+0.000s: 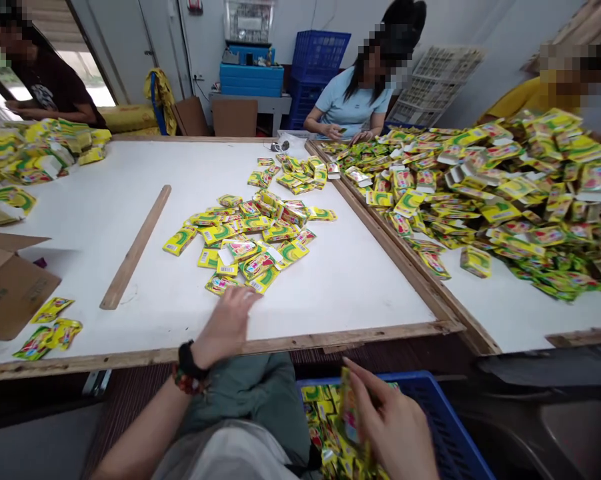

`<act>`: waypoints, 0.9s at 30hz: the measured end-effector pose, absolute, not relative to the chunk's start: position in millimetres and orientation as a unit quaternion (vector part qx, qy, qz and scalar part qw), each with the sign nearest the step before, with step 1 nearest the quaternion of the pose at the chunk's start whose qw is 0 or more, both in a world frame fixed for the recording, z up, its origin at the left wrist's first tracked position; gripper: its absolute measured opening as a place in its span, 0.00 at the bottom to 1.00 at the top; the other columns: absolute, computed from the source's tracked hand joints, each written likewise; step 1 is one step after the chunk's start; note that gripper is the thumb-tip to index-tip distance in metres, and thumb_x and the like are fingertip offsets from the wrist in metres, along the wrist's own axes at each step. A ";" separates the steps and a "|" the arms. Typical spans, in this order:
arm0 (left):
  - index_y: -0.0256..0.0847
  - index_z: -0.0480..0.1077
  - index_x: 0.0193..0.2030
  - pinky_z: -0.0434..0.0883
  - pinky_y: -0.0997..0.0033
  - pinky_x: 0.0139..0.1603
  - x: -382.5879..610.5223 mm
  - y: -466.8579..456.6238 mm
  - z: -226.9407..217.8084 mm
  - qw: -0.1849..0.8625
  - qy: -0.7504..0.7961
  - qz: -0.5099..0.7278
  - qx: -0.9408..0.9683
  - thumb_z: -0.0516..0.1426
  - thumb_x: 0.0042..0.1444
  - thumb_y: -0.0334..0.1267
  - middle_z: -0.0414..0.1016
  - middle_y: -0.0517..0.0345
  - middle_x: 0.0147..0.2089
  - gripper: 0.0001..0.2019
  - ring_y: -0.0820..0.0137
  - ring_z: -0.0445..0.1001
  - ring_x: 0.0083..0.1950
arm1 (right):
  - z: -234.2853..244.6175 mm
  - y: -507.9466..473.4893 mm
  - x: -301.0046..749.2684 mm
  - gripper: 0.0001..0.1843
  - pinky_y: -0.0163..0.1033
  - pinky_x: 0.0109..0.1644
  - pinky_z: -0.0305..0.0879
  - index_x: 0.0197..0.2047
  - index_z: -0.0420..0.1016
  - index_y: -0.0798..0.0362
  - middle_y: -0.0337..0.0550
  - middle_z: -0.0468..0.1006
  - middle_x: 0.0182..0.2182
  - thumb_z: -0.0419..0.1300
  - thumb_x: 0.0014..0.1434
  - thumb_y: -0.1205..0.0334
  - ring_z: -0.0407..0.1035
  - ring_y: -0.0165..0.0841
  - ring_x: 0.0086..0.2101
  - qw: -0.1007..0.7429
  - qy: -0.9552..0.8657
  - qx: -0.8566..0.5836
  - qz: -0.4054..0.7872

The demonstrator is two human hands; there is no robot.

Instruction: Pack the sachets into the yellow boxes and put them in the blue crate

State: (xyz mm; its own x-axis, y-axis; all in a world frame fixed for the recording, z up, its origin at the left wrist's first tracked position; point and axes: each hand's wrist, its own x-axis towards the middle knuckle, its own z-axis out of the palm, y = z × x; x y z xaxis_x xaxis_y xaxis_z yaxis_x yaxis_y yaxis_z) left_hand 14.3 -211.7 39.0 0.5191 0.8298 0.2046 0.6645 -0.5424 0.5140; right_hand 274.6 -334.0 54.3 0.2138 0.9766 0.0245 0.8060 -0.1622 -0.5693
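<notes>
My left hand (226, 325) is at the near edge of a loose pile of small yellow-and-green cartons (250, 223) on the white table. It is a little blurred; its fingers reach forward by the nearest carton (221, 284), and nothing shows in its grasp. Whether it touches that carton I cannot tell. In my right hand (393, 420) a small yellow carton (349, 407) is pinched between thumb and fingers, held upright. Below it, a blue plastic basket (453, 417) beside my lap contains many similar yellow packs (325, 427).
A wooden strip (137, 247) lies across the white table (380, 287). Wooden rails edge it. To the right rises a big heap of cartons and packets (505, 193). An open cardboard box (15, 287) and several packets (55, 333) are at left. Three people sit around the tables.
</notes>
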 end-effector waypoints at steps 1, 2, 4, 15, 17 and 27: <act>0.43 0.64 0.57 0.64 0.47 0.56 1.8 -199.9 40.5 0.144 0.477 0.179 0.849 0.51 0.49 0.22 0.64 0.45 0.58 0.28 0.52 0.61 0.59 | 55.0 -337.5 286.5 0.24 0.39 0.15 0.62 0.46 0.82 0.52 0.48 0.83 0.25 0.53 0.59 0.47 0.71 0.40 0.15 0.204 -0.593 -0.760 0.170; 0.42 0.65 0.56 0.65 0.47 0.53 -9.1 -187.9 41.1 0.110 0.499 0.137 0.849 0.51 0.46 0.21 0.63 0.43 0.58 0.29 0.51 0.61 0.57 | 55.3 -338.6 293.9 0.25 0.40 0.15 0.63 0.47 0.82 0.52 0.49 0.84 0.27 0.54 0.58 0.45 0.71 0.39 0.15 0.187 -0.591 -0.767 0.166; 0.42 0.68 0.53 0.66 0.49 0.50 -24.4 -166.1 42.2 0.071 0.505 0.066 0.857 0.54 0.43 0.22 0.63 0.43 0.57 0.28 0.49 0.62 0.55 | 54.5 -333.9 293.5 0.25 0.42 0.21 0.69 0.48 0.80 0.52 0.51 0.84 0.37 0.55 0.57 0.44 0.74 0.40 0.19 0.218 -0.599 -0.749 0.180; 0.42 0.53 0.58 0.70 0.68 0.33 15.3 -227.5 43.9 0.311 0.442 0.242 0.806 0.60 0.43 0.36 0.72 0.58 0.39 0.33 0.66 0.73 0.33 | 47.5 -293.1 178.5 0.23 0.38 0.35 0.71 0.40 0.81 0.55 0.45 0.82 0.31 0.52 0.63 0.47 0.75 0.38 0.33 0.489 -0.521 -0.550 0.432; 0.41 0.48 0.62 0.73 0.62 0.40 35.8 -251.3 22.3 0.304 0.425 0.300 0.798 0.60 0.42 0.35 0.71 0.49 0.50 0.39 0.61 0.74 0.42 | 47.5 -291.8 173.0 0.24 0.35 0.30 0.68 0.34 0.81 0.56 0.41 0.79 0.25 0.52 0.63 0.46 0.72 0.34 0.28 0.527 -0.469 -0.540 0.459; 0.48 0.45 0.62 0.73 0.58 0.48 76.8 -258.6 -16.7 0.232 0.279 0.481 0.798 0.55 0.49 0.32 0.64 0.46 0.60 0.34 0.59 0.70 0.57 | 32.7 -288.4 197.2 0.22 0.46 0.48 0.72 0.50 0.79 0.48 0.44 0.83 0.42 0.68 0.50 0.55 0.77 0.40 0.41 0.581 -0.310 -0.483 0.578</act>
